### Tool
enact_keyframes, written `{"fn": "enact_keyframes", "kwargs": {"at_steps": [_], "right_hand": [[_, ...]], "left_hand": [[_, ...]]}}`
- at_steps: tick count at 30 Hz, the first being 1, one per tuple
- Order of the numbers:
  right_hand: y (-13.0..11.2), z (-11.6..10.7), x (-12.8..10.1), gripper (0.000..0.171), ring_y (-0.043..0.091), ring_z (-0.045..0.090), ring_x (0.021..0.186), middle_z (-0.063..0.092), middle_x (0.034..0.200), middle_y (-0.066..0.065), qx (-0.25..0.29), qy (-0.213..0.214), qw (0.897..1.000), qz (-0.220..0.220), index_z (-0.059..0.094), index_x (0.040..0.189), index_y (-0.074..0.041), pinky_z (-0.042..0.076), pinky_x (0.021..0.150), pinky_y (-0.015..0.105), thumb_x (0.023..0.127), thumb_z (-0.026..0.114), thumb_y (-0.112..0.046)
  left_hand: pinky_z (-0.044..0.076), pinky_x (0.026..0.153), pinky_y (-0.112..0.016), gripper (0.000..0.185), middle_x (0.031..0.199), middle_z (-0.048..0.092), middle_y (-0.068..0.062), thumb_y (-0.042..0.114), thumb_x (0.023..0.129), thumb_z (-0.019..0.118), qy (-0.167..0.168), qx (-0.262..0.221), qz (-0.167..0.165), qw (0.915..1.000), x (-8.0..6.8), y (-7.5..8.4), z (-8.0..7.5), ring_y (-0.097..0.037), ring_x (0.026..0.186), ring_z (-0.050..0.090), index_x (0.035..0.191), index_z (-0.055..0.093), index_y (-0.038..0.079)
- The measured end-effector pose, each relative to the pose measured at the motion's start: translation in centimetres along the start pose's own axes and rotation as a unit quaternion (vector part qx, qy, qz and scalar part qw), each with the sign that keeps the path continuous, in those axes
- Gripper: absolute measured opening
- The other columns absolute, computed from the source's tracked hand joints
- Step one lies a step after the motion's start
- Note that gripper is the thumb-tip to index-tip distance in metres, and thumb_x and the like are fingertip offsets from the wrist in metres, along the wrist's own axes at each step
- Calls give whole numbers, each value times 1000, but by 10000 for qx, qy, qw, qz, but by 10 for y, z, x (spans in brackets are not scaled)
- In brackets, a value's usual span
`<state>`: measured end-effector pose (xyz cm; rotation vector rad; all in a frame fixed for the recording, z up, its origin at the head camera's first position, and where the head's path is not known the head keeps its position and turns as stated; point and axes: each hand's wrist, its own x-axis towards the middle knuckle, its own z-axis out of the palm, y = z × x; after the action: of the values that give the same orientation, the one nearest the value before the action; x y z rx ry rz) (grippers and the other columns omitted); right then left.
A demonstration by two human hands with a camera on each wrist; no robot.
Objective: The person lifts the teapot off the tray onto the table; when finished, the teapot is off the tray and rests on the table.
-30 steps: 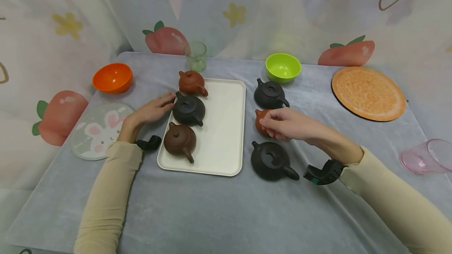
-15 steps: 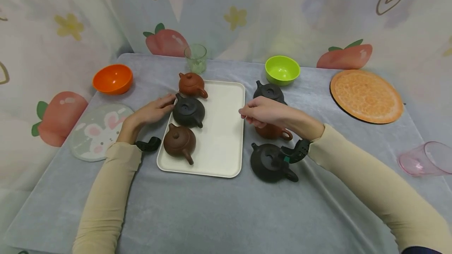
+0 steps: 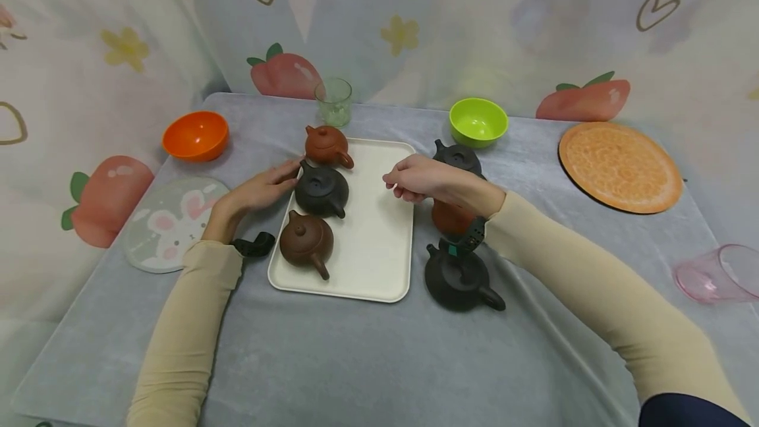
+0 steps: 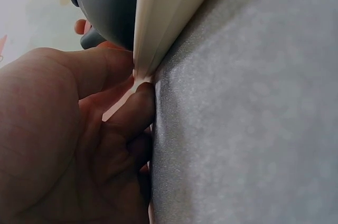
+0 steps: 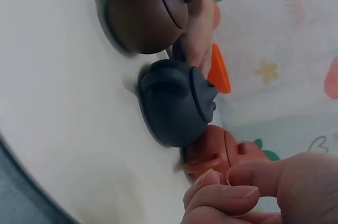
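Note:
My left hand [image 3: 256, 190] rests at the left edge of the cream tray [image 3: 370, 229]; in the left wrist view its thumb [image 4: 108, 71] touches the tray's wall beside the black teapot. Along the tray's left side stand a reddish-brown teapot [image 3: 325, 145], a black teapot [image 3: 321, 191] and a dark brown teapot [image 3: 306, 241]. Over the tray's right edge my right hand [image 3: 418, 178] hovers with curled fingers, nothing visible in them. Right of the tray are a black teapot [image 3: 459, 157], a reddish-brown teapot [image 3: 452, 217], partly hidden by my wrist, and a larger black teapot [image 3: 458, 280].
Behind the tray stand a green-tinted glass [image 3: 334, 103] and a lime-green bowl [image 3: 477, 122]. An orange bowl [image 3: 196, 136] and a rabbit mat [image 3: 172, 226] lie to the left. On the right are a round orange mat [image 3: 620, 167] and a tipped pink glass [image 3: 714, 273].
My right hand has moved left from the reddish-brown teapot to above the tray's right edge. That teapot stays beside the tray. My left hand has kept its place.

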<state>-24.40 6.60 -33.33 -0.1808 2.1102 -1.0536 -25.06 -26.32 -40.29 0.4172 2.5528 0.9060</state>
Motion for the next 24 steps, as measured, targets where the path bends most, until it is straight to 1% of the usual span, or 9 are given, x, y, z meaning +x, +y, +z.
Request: {"fn": "enact_keyframes", "kwargs": {"at_steps": [7, 14, 19, 24], "right_hand": [[-12, 3, 18, 33, 10, 40, 57, 51, 76, 4, 240, 32, 9996, 111, 58, 116, 6, 34, 53, 21, 103, 47, -23], [-23, 6, 33, 33, 10, 40, 57, 51, 75, 3, 171, 6, 9998, 96, 60, 114, 5, 34, 53, 21, 103, 47, -24], [-26, 9, 43, 33, 10, 41, 57, 52, 74, 2, 330, 7, 9992, 224, 60, 115, 4, 34, 53, 21, 103, 48, -24], [-27, 10, 53, 31, 10, 40, 57, 51, 74, 2, 397, 78, 9989, 254, 58, 113, 4, 33, 52, 21, 103, 45, -23]], "left_hand": [[1, 122, -51, 55, 162, 15, -17, 25, 105, 41, 42, 17, 10, 10000, 1, -1, 0, -35, 150, 7, 156, 22, 14], [3, 121, -52, 55, 162, 16, -15, 27, 105, 41, 141, -29, -67, 9999, 1, 0, 0, -34, 151, 9, 156, 24, 17], [3, 122, -51, 55, 162, 16, -16, 24, 105, 42, 106, -45, -21, 9999, 0, 0, 2, -33, 151, 10, 156, 24, 15], [3, 122, -52, 55, 162, 16, -14, 27, 105, 42, 78, -108, -169, 9998, 0, 0, 1, -32, 151, 9, 156, 25, 17]]}}
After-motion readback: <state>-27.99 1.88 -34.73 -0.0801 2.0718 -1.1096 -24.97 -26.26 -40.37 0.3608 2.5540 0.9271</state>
